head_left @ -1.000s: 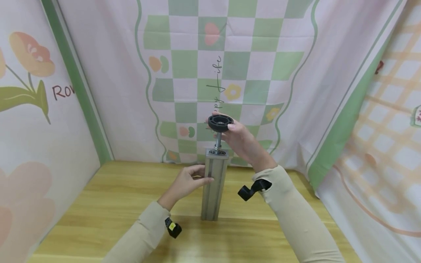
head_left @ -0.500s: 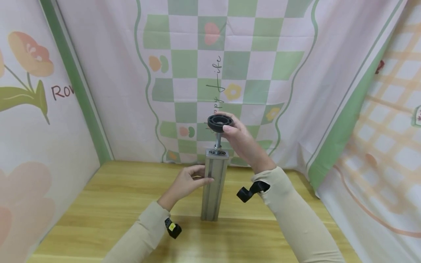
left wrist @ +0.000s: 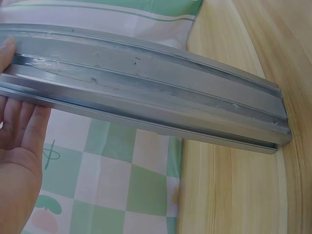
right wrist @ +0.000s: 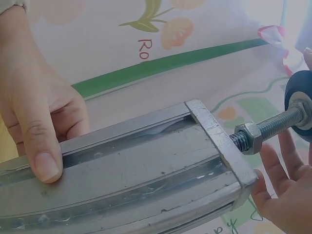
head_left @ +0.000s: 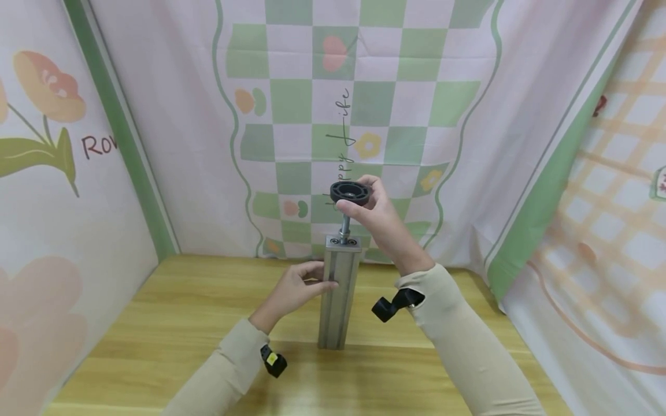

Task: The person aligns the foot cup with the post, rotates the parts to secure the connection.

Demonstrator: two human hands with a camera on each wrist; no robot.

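A grey aluminium profile (head_left: 338, 300) stands upright on the table, with a metal end plate (right wrist: 222, 141) on its top. From that plate rises a threaded rod (head_left: 346, 223) carrying a hex nut (right wrist: 248, 138) and topped by a black round levelling foot (head_left: 350, 193). My left hand (head_left: 292, 288) grips the profile's upper part, thumb on the near face, other fingers partly hidden behind. My right hand (head_left: 384, 224) holds the levelling foot by its rim, thumb in front and fingers at the back right. The right wrist view shows the nut sitting a little off the end plate.
The wooden table (head_left: 171, 323) spreads around the profile's base. A checked cloth (head_left: 291, 104) hangs close behind, and printed cloths enclose the left and right sides. Black camera mounts (head_left: 398, 303) are strapped to both wrists.
My right thumb has swept left across the front of the levelling foot while the fingers came round to the right, a clockwise turn seen from above. The left hand and profile have stayed still.
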